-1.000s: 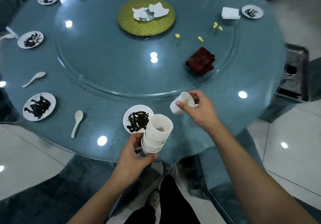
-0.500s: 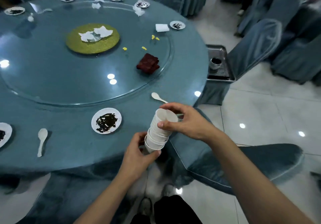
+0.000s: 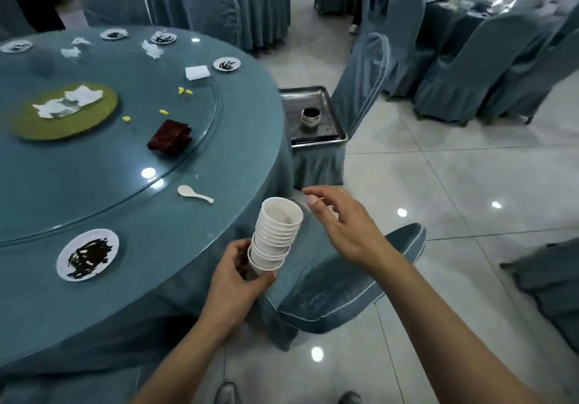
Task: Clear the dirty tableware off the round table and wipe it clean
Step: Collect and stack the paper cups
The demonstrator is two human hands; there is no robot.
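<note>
Stack of white cups (image 3: 275, 234) sits in my left hand (image 3: 233, 273), fingers and thumb wrapped round the bottom cups, the pile leaning a little to the right and held just off the edge of the round table (image 3: 94, 294), above the seat of a covered chair (image 3: 338, 281). My right hand (image 3: 341, 221) hangs just beside the top cup, not touching it, fingers loosely spread and holding nothing that I can make out.

On the table, nearest me, a small white plate (image 3: 88, 254) smeared with dark sauce. Farther in, a white spoon (image 3: 194, 193) lies near the rim of the glass turntable (image 3: 94, 165). On that glass I see a folded dark red cloth (image 3: 170, 137), a few yellow scraps (image 3: 163, 111), and a gold mat (image 3: 67, 120) with crumpled white tissues on it. At the far side, a folded white napkin (image 3: 197, 72) and beside it another sauce-stained plate (image 3: 227, 64); more small plates and tissues ring the far edge, too blurred to count.

To the right of the table, a metal tray (image 3: 326, 96) rests on a covered chair seat, with a small stack of dark-stained bowls (image 3: 310, 116) standing in it and what look like chopsticks along its near edge. More covered chairs and draped tables stand behind on the glossy tiled floor (image 3: 454, 184).
</note>
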